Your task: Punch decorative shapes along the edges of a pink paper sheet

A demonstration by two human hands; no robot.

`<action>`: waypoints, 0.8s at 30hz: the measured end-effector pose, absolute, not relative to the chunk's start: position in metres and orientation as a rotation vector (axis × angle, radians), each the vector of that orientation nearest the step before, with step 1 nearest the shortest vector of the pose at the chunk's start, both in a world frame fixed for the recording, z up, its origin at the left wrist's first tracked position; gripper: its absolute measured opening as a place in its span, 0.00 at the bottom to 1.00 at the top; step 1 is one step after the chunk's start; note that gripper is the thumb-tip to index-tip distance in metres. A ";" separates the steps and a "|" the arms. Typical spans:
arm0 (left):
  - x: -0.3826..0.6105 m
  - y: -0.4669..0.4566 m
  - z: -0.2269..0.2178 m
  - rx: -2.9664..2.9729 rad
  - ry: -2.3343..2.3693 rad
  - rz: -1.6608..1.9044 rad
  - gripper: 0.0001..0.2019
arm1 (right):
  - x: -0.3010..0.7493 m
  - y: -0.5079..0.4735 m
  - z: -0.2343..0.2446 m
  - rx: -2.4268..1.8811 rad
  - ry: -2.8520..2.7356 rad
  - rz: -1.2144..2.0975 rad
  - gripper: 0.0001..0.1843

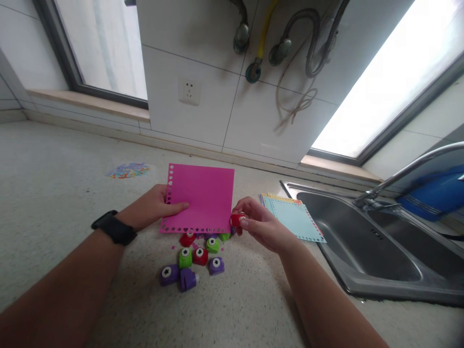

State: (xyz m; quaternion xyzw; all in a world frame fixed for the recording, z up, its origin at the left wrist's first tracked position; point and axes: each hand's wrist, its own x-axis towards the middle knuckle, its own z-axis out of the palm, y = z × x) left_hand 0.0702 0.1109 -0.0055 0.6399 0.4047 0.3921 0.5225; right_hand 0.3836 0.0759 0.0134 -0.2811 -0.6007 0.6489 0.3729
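A bright pink sheet of paper (203,195) is held up by my left hand (163,203), thumb on its face and fingers behind. Rows of small punched shapes run along its left and bottom edges. My right hand (255,220) pinches a small red craft punch (238,220) at the sheet's lower right corner; whether the paper sits inside its slot I cannot tell. Below the sheet lie several more craft punches, among them a green one (185,258), a red one (200,256) and a purple one (216,266). Tiny pink cutouts are scattered among them.
To the right, a stack of punched sheets with a light blue one (292,220) on top lies against the steel sink (357,285). Colourful paper bits (129,170) form a patch at the back left. A tap (373,193) and a blue object (435,193) stand by the sink.
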 end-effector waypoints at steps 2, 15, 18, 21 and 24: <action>0.070 0.110 -0.004 1.514 0.950 0.932 0.15 | 0.386 0.076 0.012 -0.728 -1.599 1.663 0.13; 0.091 0.105 -0.007 1.009 0.608 1.235 0.25 | 0.365 0.073 0.002 -0.753 -1.275 1.602 0.19; 0.100 0.102 -0.009 1.063 0.546 1.213 0.24 | 0.357 0.071 -0.002 -0.742 -1.172 1.584 0.20; 0.108 0.097 -0.008 1.230 0.688 1.190 0.19 | 0.353 0.068 -0.004 -0.740 -1.189 1.584 0.21; 0.113 0.093 -0.006 1.433 0.917 1.152 0.22 | 0.351 0.066 -0.004 -0.756 -1.269 1.574 0.20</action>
